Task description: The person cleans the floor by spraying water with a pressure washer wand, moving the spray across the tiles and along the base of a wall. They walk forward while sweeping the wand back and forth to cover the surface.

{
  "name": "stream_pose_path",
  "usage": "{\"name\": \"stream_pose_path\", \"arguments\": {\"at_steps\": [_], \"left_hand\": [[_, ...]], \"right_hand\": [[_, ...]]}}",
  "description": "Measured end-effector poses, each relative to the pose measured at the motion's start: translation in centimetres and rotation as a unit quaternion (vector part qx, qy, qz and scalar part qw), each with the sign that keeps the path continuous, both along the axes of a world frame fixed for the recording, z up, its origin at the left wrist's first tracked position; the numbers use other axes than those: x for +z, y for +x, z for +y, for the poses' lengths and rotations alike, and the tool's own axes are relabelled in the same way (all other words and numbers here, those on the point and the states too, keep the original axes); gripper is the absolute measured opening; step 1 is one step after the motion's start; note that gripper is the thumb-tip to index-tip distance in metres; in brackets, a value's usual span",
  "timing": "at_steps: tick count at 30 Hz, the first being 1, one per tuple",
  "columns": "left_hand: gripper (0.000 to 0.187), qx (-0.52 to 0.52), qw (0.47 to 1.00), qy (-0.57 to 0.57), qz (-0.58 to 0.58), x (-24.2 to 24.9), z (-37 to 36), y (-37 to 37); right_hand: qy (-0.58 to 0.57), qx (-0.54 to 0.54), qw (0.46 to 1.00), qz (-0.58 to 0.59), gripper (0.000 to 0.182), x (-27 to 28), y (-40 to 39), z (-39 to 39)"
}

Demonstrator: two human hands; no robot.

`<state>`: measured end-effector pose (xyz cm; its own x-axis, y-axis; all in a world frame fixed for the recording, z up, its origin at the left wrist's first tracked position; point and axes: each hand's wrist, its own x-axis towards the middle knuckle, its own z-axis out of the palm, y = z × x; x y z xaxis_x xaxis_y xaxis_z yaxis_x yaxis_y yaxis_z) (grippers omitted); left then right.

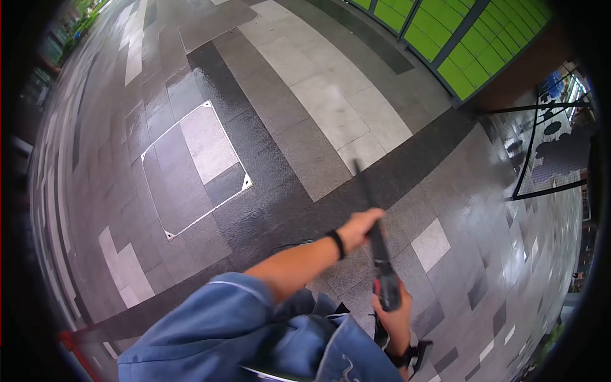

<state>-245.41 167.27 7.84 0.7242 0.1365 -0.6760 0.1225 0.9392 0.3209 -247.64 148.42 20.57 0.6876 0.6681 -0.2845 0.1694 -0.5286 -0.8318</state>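
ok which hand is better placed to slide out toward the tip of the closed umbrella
Left, most likely. The left hand already grips the umbrella partway along, on the side toward the tip. The right hand holds the handle end close to the body, so it is better suited to steadying it.

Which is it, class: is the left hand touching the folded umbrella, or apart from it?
Touching. The head view shows the left hand closed around the umbrella shaft, above the right hand.

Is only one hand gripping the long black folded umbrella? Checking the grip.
No, the left hand grips the long black folded umbrella mid-shaft and the right hand holds its handle.
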Motion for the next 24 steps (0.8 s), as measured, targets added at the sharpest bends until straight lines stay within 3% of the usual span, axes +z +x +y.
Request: {"name": "stream_pose_path", "arguments": {"at_steps": [1, 3, 4, 6, 7, 9, 11, 13, 15, 16, 17, 18, 19, 21, 22, 24], "left_hand": [[0.026, 0.077, 0.995, -0.020, 0.059, -1.1, 2.1, -2.8], [0.040, 0.133, 0.985, -0.049, 0.096, -2.4, 6.0, -10.0], [0.038, 0.201, 0.968, -0.094, 0.119, -2.5, 7.0, -13.5], [0.026, 0.286, 0.924, -0.161, 0.199, -3.5, 8.2, -19.4], [0.024, 0.349, 0.884, -0.186, 0.248, -0.8, 7.6, -20.5], [0.024, 0.324, 0.907, -0.177, 0.200, 1.5, 5.4, -22.4], [0.024, 0.285, 0.928, -0.206, 0.121, 1.2, 3.2, -22.0], [0.024, 0.249, 0.955, -0.142, 0.078, -1.9, 0.7, -19.7], [0.022, 0.185, 0.967, -0.095, 0.149, 0.0, -1.9, -15.4], [0.025, 0.123, 0.984, -0.068, 0.106, -1.2, -3.4, -13.4], [0.028, 0.061, 0.992, -0.060, 0.091, 0.6, -4.7, -11.6], [0.030, 0.006, 0.999, -0.026, 0.026, 0.8, -6.5, -10.0], [0.031, -0.039, 0.999, -0.023, -0.010, 1.5, -8.1, -8.7], [0.030, -0.101, 0.991, -0.006, -0.083, 2.0, -11.4, -6.4], [0.029, -0.108, 0.990, -0.012, -0.090, 2.5, -13.0, -5.6], [0.028, -0.103, 0.990, -0.010, -0.100, 3.6, -13.3, -6.5]], "right_hand": [[0.035, 0.059, 0.997, 0.026, 0.051, -2.3, 0.5, 1.3], [0.039, 0.164, 0.978, 0.121, 0.052, -4.8, 1.2, 5.2], [0.008, 0.193, 0.959, 0.209, 0.051, -5.7, 1.3, 7.2], [-0.002, 0.277, 0.923, 0.268, 0.044, -8.2, 1.1, 10.2], [0.055, 0.280, 0.917, 0.278, 0.039, -8.5, 0.5, 10.9], [0.009, 0.277, 0.883, 0.379, 0.038, -8.2, 0.5, 10.1], [0.027, 0.281, 0.903, 0.323, 0.037, -8.0, 0.7, 6.9], [0.016, 0.190, 0.945, 0.267, 0.036, -5.6, -0.3, 2.5], [-0.004, 0.070, 0.974, 0.216, 0.038, -2.7, -2.7, -2.5], [-0.021, 0.004, 0.986, 0.165, 0.042, -3.3, -4.2, -5.8], [0.018, -0.027, 0.998, 0.051, 0.047, -0.1, -6.8, -5.9], [-0.007, 0.012, 0.999, -0.037, 0.058, -1.4, -7.6, -8.4], [-0.006, 0.019, 0.999, -0.041, 0.058, -2.7, -8.8, -10.3], [-0.076, -0.098, 0.968, -0.220, 0.066, -5.8, -11.0, -13.5], [-0.040, -0.154, 0.973, -0.169, 0.070, -8.2, -11.0, -15.5], [-0.063, -0.114, 0.963, -0.237, 0.070, -4.0, -12.5, -13.3]]}}
